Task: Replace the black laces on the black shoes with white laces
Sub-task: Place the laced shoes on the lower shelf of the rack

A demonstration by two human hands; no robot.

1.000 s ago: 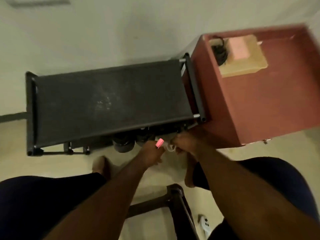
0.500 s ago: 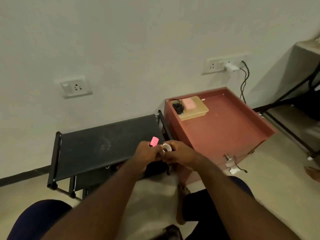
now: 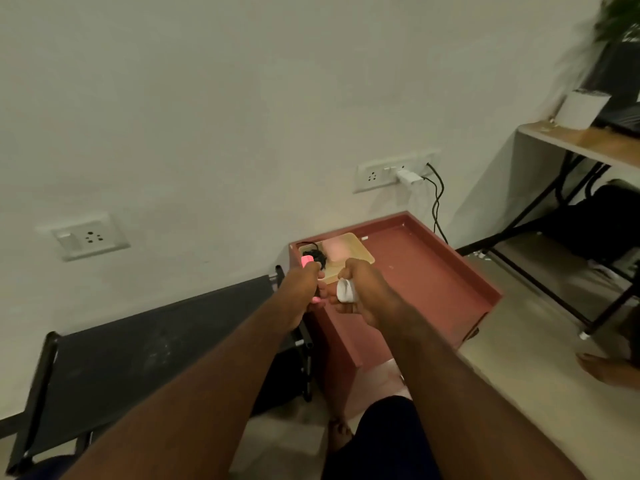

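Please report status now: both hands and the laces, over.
Left hand grips a pink-tipped item. Right hand holds a white bundle, likely laces. Shoes not in view; nothing blocks hands.

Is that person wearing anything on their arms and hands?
No. The left arm and right arm are bare, with no sleeves showing. The left hand and right hand have no gloves, and no watch, bracelet or ring shows.

Left hand [image 3: 303, 292] swallows the pink object [image 3: 307, 260]: only two blurred ends poke out. Fingers half cover the white piece [image 3: 346, 291] in the right hand [image 3: 367, 296], shape unclear. The black tangle [image 3: 317, 256] behind is too small to name. The plant [image 3: 620, 15] is smeared and clipped by the corner.
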